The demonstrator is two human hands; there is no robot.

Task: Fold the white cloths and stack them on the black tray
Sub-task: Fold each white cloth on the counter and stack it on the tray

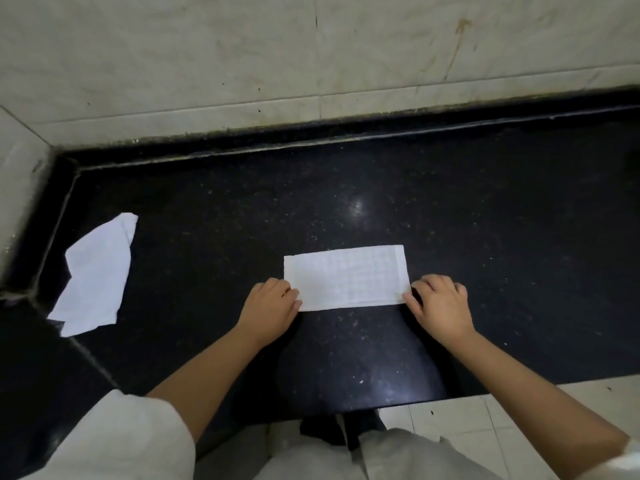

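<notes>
Now the folded white cloth (346, 277) is being held flat near the front edge of the black worktop (485, 220) — the left hand (272, 306) pinches its near left corner, the right hand (441, 306) its near right corner, fingers curled on the hem. For a clean next fold, both corners would best be lifted together and the edges matched before pressing. A second, crumpled cloth (95, 271) lies at the worktop's left edge — no black tray can be seen.
</notes>
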